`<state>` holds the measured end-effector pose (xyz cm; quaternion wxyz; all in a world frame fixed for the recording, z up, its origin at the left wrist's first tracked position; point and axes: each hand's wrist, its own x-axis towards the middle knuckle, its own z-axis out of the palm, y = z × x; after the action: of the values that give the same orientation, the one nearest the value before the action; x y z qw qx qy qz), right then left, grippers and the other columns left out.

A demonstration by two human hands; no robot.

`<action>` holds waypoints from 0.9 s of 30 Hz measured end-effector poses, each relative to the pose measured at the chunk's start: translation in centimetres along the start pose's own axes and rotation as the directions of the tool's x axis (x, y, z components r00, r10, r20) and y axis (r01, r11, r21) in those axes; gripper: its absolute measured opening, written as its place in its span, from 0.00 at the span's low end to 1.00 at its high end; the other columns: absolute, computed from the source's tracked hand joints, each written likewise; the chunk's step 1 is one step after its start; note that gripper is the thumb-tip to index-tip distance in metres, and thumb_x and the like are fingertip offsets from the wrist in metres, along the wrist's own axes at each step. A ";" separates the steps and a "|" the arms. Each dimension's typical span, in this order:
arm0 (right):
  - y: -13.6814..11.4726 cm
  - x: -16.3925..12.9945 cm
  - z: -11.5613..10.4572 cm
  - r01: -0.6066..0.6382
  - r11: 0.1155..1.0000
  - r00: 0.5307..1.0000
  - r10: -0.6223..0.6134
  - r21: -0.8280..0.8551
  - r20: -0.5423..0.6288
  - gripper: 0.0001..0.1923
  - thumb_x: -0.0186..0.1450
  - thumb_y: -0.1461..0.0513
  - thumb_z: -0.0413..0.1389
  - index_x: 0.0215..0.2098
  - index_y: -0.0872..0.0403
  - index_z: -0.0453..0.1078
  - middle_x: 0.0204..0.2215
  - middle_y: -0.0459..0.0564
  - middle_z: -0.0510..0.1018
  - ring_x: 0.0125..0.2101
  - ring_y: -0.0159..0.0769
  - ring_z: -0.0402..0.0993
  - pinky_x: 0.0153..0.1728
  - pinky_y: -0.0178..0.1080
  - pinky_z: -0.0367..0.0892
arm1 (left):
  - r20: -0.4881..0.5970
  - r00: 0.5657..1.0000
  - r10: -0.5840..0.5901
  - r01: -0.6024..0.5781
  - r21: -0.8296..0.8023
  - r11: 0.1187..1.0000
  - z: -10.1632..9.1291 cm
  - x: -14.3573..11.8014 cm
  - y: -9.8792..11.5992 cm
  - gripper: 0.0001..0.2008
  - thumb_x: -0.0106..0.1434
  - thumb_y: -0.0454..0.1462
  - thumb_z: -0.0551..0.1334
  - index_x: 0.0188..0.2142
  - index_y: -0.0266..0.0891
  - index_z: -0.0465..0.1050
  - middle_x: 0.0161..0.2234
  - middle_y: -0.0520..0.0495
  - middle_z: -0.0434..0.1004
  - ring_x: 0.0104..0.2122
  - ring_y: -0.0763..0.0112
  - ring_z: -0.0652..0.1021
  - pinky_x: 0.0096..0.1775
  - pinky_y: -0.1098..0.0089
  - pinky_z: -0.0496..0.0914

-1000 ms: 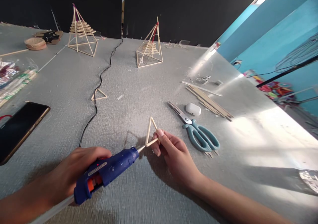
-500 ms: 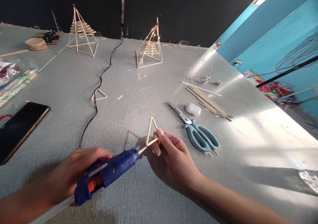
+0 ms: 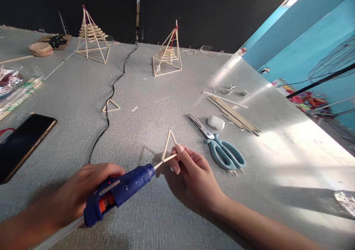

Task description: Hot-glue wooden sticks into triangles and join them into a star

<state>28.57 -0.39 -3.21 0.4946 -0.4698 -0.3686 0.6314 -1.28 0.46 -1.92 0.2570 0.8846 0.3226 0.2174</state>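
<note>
Since the earlier frame the stick triangle has tipped slightly, its lower corner shifting towards the tip of the glue gun. Over the table, the right hand pinches its far side, probably to avoid the heat; the left hand wraps the glue gun, aiming it, though whether tip and corner touch is hard to tell

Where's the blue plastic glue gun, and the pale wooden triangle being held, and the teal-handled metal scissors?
Blue plastic glue gun [image 3: 125, 189], head view: side of its body.
Held pale wooden triangle [image 3: 166, 145], head view: its left stick.
Teal-handled metal scissors [image 3: 209, 134], head view: pivot.
</note>
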 end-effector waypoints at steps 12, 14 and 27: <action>-0.7 0.4 -1.0 0.143 0.989 0.977 -0.145 -0.020 -0.159 0.20 0.69 0.45 0.58 0.32 0.51 0.71 0.19 0.40 0.64 0.23 0.32 0.54 0.29 0.40 0.52 | -0.028 1.000 0.004 0.015 0.640 0.768 -1.9 1.5 -2.1 0.18 0.66 0.33 0.55 0.54 0.39 0.70 0.43 0.41 0.79 0.40 0.55 0.78 0.42 0.59 0.68; -0.6 0.3 -1.1 0.166 0.985 0.974 -0.169 -0.037 -0.148 0.19 0.70 0.45 0.57 0.33 0.51 0.71 0.19 0.40 0.64 0.23 0.32 0.55 0.29 0.40 0.52 | -0.008 1.000 -0.030 0.027 0.700 0.714 -2.2 1.8 -2.2 0.21 0.64 0.30 0.53 0.56 0.38 0.70 0.45 0.39 0.78 0.42 0.53 0.77 0.43 0.56 0.67; -1.7 -2.2 0.9 0.154 0.984 0.987 -0.157 -0.094 -0.035 0.21 0.69 0.43 0.57 0.33 0.51 0.75 0.18 0.40 0.65 0.22 0.30 0.58 0.28 0.39 0.54 | -0.175 0.936 0.304 -0.182 0.499 0.847 -3.2 5.7 7.5 0.21 0.63 0.33 0.70 0.55 0.35 0.72 0.45 0.42 0.82 0.47 0.58 0.79 0.49 0.59 0.71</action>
<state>28.30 -2.09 -0.90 0.5281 -0.4749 -0.4222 0.5634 4.41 0.41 6.29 -0.0398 0.9200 0.2800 0.2712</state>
